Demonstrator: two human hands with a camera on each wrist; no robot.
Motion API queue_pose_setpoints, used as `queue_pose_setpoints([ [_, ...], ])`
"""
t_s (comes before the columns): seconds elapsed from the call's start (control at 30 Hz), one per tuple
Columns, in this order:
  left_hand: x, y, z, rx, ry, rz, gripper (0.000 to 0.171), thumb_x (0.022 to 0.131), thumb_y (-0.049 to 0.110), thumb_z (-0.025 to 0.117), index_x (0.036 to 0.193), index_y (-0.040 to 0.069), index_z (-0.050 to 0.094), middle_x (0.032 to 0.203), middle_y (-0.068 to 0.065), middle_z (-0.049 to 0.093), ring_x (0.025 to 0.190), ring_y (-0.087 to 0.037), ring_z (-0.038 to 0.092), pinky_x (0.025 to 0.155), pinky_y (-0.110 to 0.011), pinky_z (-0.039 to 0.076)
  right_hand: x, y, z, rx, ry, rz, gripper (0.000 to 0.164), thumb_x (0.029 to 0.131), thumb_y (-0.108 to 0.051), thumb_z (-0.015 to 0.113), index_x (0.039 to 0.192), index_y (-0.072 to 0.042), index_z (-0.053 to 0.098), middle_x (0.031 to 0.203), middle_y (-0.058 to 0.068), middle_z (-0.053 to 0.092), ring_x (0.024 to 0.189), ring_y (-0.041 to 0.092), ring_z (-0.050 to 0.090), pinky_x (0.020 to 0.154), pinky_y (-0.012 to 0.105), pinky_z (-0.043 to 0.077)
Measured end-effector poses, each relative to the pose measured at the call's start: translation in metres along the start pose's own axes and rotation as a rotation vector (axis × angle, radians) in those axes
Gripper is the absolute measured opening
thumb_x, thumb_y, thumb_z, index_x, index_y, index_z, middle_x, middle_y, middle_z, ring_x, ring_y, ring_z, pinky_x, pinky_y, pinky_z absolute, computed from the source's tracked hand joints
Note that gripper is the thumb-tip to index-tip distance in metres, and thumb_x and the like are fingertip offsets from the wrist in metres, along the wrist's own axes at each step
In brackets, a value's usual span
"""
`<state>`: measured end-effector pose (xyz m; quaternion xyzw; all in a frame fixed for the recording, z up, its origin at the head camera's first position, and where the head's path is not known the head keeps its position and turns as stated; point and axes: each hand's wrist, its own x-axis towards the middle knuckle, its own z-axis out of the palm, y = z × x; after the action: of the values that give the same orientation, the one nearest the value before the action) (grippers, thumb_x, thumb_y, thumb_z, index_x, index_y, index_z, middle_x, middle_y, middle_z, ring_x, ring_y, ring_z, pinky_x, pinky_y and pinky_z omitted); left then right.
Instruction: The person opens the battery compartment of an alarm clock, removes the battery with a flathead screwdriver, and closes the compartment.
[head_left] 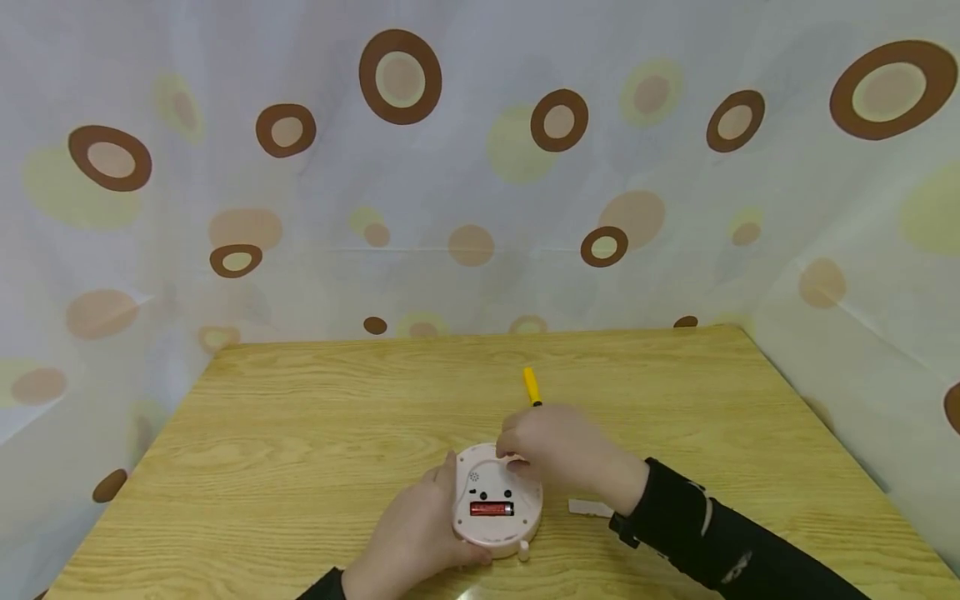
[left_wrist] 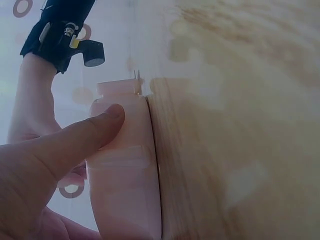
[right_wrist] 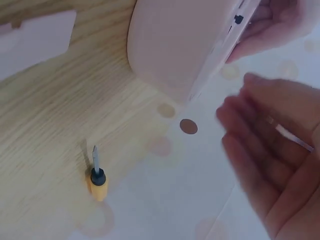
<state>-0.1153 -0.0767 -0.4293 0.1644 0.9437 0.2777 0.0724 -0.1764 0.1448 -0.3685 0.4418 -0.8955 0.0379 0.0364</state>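
A round pale pink alarm clock (head_left: 487, 533) lies with its back facing up. Inside its uncovered battery slot is a red battery (head_left: 491, 508). My left hand (head_left: 420, 525) grips the clock from the left side. In the left wrist view, the thumb (left_wrist: 107, 127) presses against the clock's side wall (left_wrist: 127, 185). Over the upper right of the clock's back hovers my right hand (head_left: 558, 446). The right wrist view shows its fingers (right_wrist: 250, 150) loosely bent just off the clock's edge, with nothing visible between them and the thumb.
Beyond the right hand lies a screwdriver (head_left: 532, 385) with a yellow handle. A flat whitish piece (head_left: 588, 507) sits on the wooden table (head_left: 300, 417), partly behind the right wrist. Patterned cloth (head_left: 472, 192) hangs along the table's back and sides.
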Motion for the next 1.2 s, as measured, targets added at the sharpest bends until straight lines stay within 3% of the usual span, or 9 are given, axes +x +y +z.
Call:
queue_pose_setpoints([
  [0.3, -0.001, -0.002, -0.001, -0.002, 0.007, 0.016, 0.134, 0.062, 0.050, 0.102, 0.157, -0.017, 0.034, 0.147, -0.032, 0.059, 0.125, -0.041, 0.067, 0.099, -0.053, 0.060, 0.000, -0.011, 0.007, 0.046, -0.068, -0.209, 0.009, 0.090, -0.018, 0.087, 0.096, -0.021, 0.081, 0.095, -0.012, 0.075, 0.087, 0.000, 0.067, 0.079, 0.015, 0.057],
  [0.6, -0.001, -0.002, -0.001, -0.012, -0.004, 0.007, 0.136, 0.062, 0.051, 0.102, 0.158, -0.016, 0.032, 0.149, -0.032, 0.058, 0.127, -0.041, 0.066, 0.101, -0.054, 0.059, -0.001, -0.009, 0.012, 0.067, -0.077, -0.204, 0.010, 0.089, -0.013, 0.085, 0.095, -0.019, 0.081, 0.091, -0.011, 0.074, 0.081, -0.001, 0.063, 0.074, 0.014, 0.054],
  [0.83, -0.001, -0.002, 0.000, -0.006, 0.011, 0.009, 0.135, 0.061, 0.050, 0.103, 0.157, -0.016, 0.034, 0.147, -0.033, 0.059, 0.126, -0.042, 0.067, 0.101, -0.055, 0.059, 0.004, 0.026, 0.013, 0.042, 0.075, -0.106, 0.012, 0.089, -0.011, 0.085, 0.100, -0.012, 0.082, 0.094, -0.002, 0.077, 0.085, 0.010, 0.072, 0.076, 0.024, 0.061],
  [1.2, -0.001, 0.002, 0.000, 0.011, 0.008, 0.001, 0.134, 0.061, 0.050, 0.102, 0.157, -0.015, 0.034, 0.148, -0.032, 0.059, 0.128, -0.041, 0.067, 0.102, -0.053, 0.059, 0.011, 0.070, 0.019, 0.005, 0.086, 0.115, 0.010, 0.091, -0.015, 0.084, 0.100, -0.012, 0.083, 0.095, 0.002, 0.077, 0.084, 0.016, 0.072, 0.076, 0.031, 0.061],
])
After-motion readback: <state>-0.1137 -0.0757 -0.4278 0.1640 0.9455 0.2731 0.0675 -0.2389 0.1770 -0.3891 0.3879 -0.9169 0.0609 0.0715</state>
